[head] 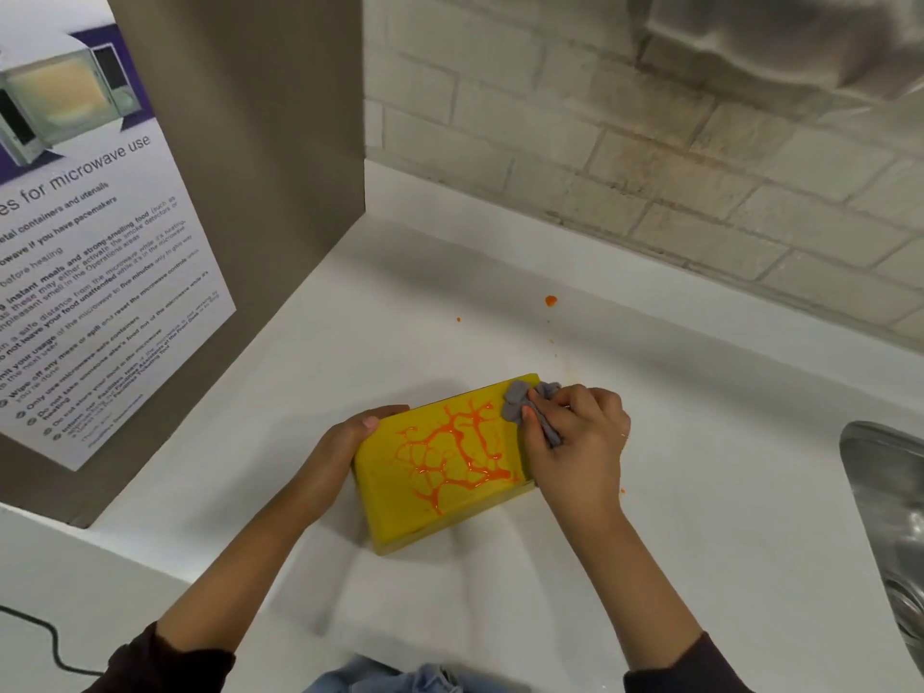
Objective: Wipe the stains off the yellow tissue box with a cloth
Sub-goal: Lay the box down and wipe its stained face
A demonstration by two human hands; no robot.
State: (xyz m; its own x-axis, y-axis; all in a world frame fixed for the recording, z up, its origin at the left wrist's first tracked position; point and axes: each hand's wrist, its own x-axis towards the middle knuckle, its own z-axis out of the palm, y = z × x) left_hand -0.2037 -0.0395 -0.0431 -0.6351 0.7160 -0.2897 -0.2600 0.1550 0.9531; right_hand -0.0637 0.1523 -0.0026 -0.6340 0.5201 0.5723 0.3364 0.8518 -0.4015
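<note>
A white kitchen countertop (675,392) below a pale brick-tiled wall (650,167), as it reaches me on the remote feed; at far left, a printed paper notice on microwave use (100,292) hangs on a grey panel; next, the left hand (345,442) steadies the rectangular yellow tissue box (395,512), fingers curled round its left end; the box lies flat on the counter at mid-frame, its top face webbed with glossy orange sauce stains (450,452); at its far right corner the right hand (585,437) pinches a crumpled grey cloth (520,402) and presses it to the surface; a brushed steel sink (880,472) edges in at right. I judge the wiping barely begun, since the web looks whole; the next move calls for firm strokes drawn leftward across the top, the left hand bracing against the push, and the cloth turned as it loads with sauce.
</note>
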